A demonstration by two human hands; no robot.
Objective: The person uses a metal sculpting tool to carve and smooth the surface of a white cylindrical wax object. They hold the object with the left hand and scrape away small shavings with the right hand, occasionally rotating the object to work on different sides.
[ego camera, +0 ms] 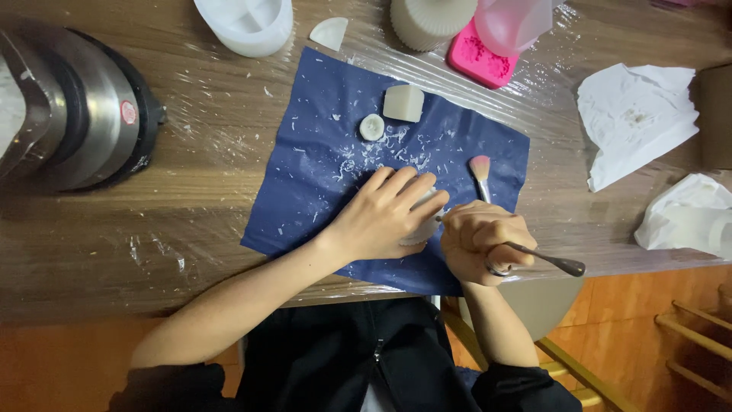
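Film-covered wooden table (pixel 191 214); blue cloth (pixel 320 183), perhaps wax-flecked.

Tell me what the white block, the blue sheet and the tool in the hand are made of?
The white block looks like wax or soap: matte, creamy, with pale shavings scattered beside it. The blue sheet seems to be thin paper or non-woven cloth, dull and slightly creased. The tool in the right hand looks like metal, thin and shiny with a dark end. The left hand covers another white piece.
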